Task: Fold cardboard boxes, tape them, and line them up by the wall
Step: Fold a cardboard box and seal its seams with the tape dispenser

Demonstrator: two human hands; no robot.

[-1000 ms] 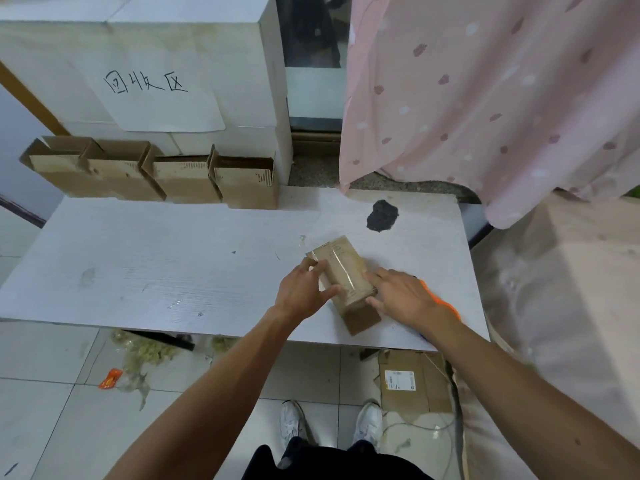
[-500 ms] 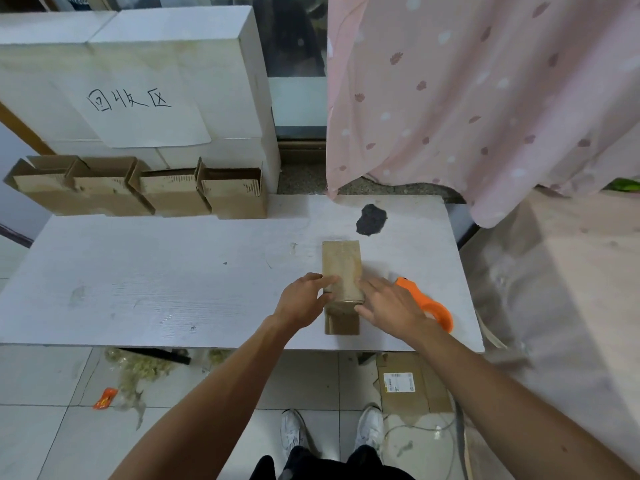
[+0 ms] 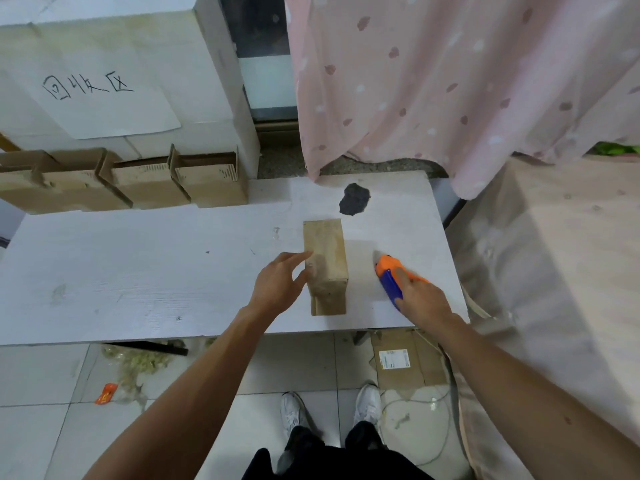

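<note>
A small closed cardboard box [image 3: 325, 258] lies lengthwise on the white table [image 3: 138, 271], near its front right. My left hand [image 3: 280, 285] is at the box's left side, fingers straight and touching it. To the right, my right hand [image 3: 420, 297] lies over an orange and blue tape dispenser [image 3: 388, 271] on the table, thumb and index finger around its blue part. Several folded boxes with open flaps [image 3: 207, 181] stand in a row against the white wall blocks at the back left.
A dark patch [image 3: 353, 199] marks the table behind the box. A pink curtain [image 3: 450, 81] hangs at the back right over a covered surface [image 3: 554, 271]. On the floor lie flat cardboard [image 3: 398, 362], a cord and litter [image 3: 138, 362].
The box was turned from slanted to straight and now lies free. My right hand left the box and moved right onto the tape dispenser. My left hand stayed at the box's left side.
</note>
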